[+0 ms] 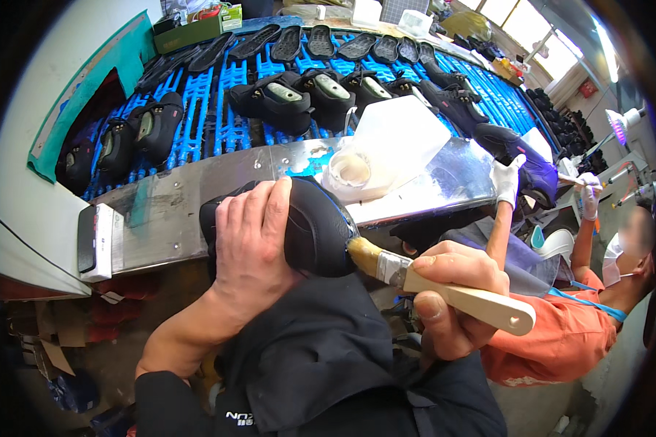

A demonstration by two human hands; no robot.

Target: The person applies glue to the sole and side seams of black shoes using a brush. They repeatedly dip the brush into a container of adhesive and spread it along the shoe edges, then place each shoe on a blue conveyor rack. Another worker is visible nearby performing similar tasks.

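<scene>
My left hand point(254, 235) grips a black shoe upper point(320, 229) from above, its toe pointing to the right. A thin blue line runs along the lower edge of the toe. In my right hand point(462, 295) is a flat bristle brush point(454, 297) with a pale wooden handle. Its yellowish bristles touch the edge of the shoe's toe. Beyond the shoe, a cut-open white plastic jug point(399, 142) lies on the metal ledge, with whitish residue around its round mouth point(350, 170).
Blue conveyor rollers point(232, 104) carry black shoes on lasts point(276, 101) and black soles point(321, 42). A phone point(87, 237) leans against a white box on the ledge point(164, 218). At right, a masked co-worker point(557, 328) holds a shoe point(525, 158) in white gloves.
</scene>
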